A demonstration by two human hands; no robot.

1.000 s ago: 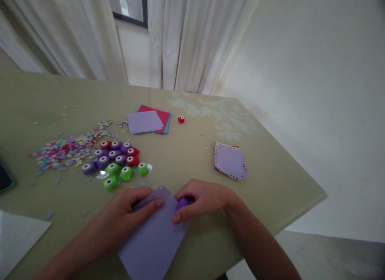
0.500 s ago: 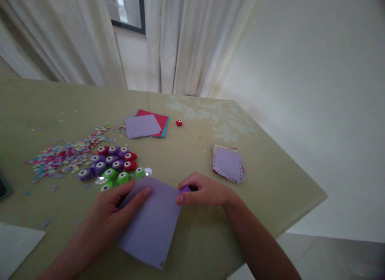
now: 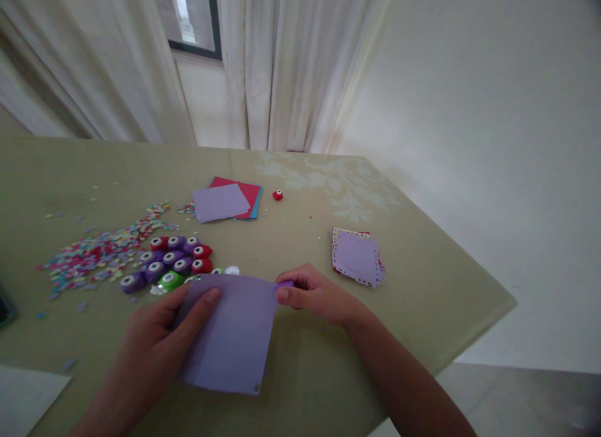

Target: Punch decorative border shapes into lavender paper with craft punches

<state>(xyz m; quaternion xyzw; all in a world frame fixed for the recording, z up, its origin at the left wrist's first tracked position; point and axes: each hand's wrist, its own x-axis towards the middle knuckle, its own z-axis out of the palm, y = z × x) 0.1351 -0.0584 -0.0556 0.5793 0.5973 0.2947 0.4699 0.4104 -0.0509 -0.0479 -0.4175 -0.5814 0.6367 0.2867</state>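
My left hand (image 3: 159, 343) is closed on the left side of a purple sheet of paper (image 3: 235, 337), thumb on top. Small punched holes show at the sheet's upper left and lower right corners. Between the thumb and fingers of my right hand (image 3: 312, 293) is a purple craft punch (image 3: 284, 285), mostly hidden, set at the sheet's upper right corner. Just beyond the sheet stand several purple and red craft punches (image 3: 173, 258), with a green craft punch (image 3: 171, 280) partly behind my left hand.
Punched paper bits (image 3: 103, 249) lie heaped at the left. Farther back are stacked coloured sheets (image 3: 220, 202) and a lone red punch (image 3: 278, 195). A pile of hole-edged cards (image 3: 357, 257) lies right. White paper (image 3: 28, 396) and a dark device (image 3: 4, 310) sit at the left edge.
The purple sheet has turned slightly, its lower edge rising in view. My right hand and the purple punch have shifted a little up and left at the corner.
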